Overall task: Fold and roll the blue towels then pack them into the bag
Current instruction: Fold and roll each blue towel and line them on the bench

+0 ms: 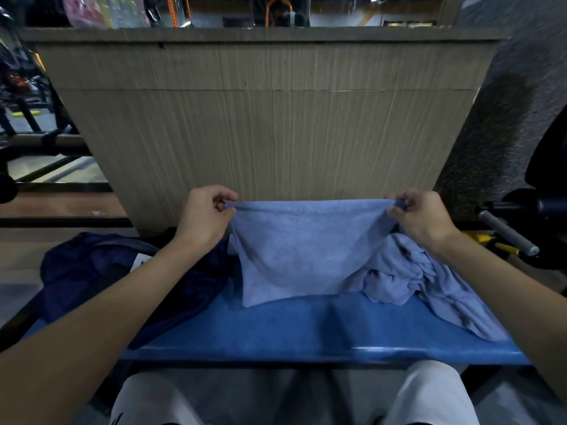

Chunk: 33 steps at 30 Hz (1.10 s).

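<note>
Step in hand: judging by the taut top edge, the held towel (303, 250) is being spread out for its first fold, with no rolling begun yet
Doing it well: hold the two corners level and the top hem tight so the cloth hangs flat; lay it on the bare stretch of the blue bench (306, 332) in front of the knees, not over the heap; then bring edge to edge so the corners meet squarely, since a skewed first fold would likely give a lopsided roll that packs badly
Left hand: the left hand (204, 217) pinches the towel's left top corner, thumb and forefinger closed on the hem, the other fingers curled in beneath
Right hand: the right hand (422, 220) pinches the right top corner the same way, clamped on a small bunch of cloth
Towel against the fingers: the top edge runs straight from one pinch to the other; only the corners sit inside the fingers, the rest hangs below and between the hands, and its lower edge appears to rest on the bench
Loose towels: a crumpled heap of blue towels (435, 286) lies on the bench under the right wrist, touching the held towel's right side
Bag: the dark blue bag (92, 277) lies slumped at the left end of the bench, under the left forearm and just beside the held towel; whether its mouth is open I cannot tell
Risk: the hanging cloth may drag part of the heap along when lowered, so lifting it clear first seems wise
</note>
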{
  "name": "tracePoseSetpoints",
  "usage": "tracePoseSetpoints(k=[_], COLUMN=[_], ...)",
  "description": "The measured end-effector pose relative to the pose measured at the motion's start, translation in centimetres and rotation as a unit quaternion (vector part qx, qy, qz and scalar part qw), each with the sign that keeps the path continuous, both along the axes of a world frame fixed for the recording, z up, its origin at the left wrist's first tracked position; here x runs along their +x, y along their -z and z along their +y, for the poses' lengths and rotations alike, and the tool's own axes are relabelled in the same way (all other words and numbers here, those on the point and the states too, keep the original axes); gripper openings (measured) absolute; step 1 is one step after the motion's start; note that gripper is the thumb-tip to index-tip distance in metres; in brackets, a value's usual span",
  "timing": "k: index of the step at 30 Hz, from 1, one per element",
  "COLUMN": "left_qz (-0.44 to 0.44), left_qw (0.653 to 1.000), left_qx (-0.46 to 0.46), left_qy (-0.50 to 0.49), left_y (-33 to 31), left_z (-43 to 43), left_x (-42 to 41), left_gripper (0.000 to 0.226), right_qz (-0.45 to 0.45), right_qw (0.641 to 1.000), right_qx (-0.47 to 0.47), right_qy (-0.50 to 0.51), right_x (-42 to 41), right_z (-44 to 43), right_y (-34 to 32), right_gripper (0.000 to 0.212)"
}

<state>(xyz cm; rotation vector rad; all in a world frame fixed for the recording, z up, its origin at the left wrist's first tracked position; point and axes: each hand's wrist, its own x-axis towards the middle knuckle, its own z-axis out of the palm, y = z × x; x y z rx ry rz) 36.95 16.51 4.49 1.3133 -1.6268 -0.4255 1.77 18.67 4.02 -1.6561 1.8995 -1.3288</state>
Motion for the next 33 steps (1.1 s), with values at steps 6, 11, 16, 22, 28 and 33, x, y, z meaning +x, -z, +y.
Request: tracePoseSetpoints(k=[6, 11, 16, 22, 28, 33], left_qz=[-0.049, -0.067, 0.042, 0.162, 0.12, 0.051], left_qw=[0.999, 0.997, 0.991, 0.982, 0.991, 0.993], left_qx=[0.006, 0.031, 0.127, 0.099, 0.042, 0.096], left_qy=[-0.003, 0.017, 0.018, 0.005, 0.033, 0.054], left_y=[0.1, 0.1, 0.5, 0.1, 0.1, 5.1], left_z=[-0.5, -0.8, -2.3, -5.3, -5.8, -3.1], left_x=[0.6, 0.7, 0.5, -0.4, -0.5, 0.4], left_gripper=[0.022, 0.015, 0.008, 0.006, 0.01, 0.011], right_qz=[0.072, 0.097, 0.015, -0.091, -0.096, -0.002], right_qw=[0.997, 0.995, 0.999, 0.996, 0.994, 0.999], right_qx=[0.007, 0.009, 0.038, 0.0, -0.048, 0.022], right_qy=[0.001, 0.002, 0.0, -0.005, -0.01, -0.023], right_x=[-0.5, -0.4, -0.9, -0.5, -0.7, -1.3], right_z=[0.4, 0.2, -1.0, -3.3, -3.5, -0.8], right_y=[-0.2, -0.2, 0.2, 0.1, 0.1, 4.8], right_gripper=[0.008, 0.023, 0.018, 0.013, 0.014, 0.017])
